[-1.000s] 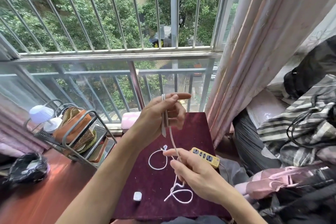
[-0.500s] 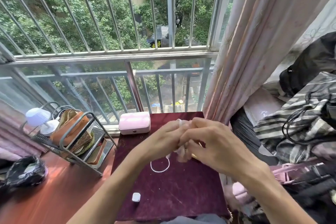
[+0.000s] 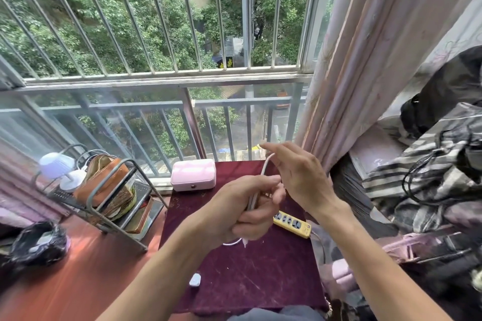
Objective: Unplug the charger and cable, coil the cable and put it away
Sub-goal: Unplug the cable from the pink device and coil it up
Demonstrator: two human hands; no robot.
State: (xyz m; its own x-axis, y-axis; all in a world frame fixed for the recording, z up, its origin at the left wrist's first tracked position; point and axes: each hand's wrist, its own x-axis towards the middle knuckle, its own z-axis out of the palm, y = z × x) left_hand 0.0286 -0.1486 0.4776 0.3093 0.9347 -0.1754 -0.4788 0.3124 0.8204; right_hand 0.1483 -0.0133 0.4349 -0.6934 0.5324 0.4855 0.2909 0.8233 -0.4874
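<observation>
A small white charger (image 3: 195,279) lies loose on the maroon worktop (image 3: 260,284), nearer the viewer than the yellow power strip (image 3: 292,220) and to its left. Just left of the power strip, the left hand (image 3: 247,207) is curled round a bundle of white cable (image 3: 265,166), with one end dangling below the fist. A strand rises from the fist to the right hand (image 3: 294,172) beyond the power strip. Its fingers are loosely extended, and it is unclear whether they pinch the strand. Coiling looks under way. Each new loop should match the others and lie flat in the fist, untwisted. A pink box (image 3: 193,174) sits farther back.
</observation>
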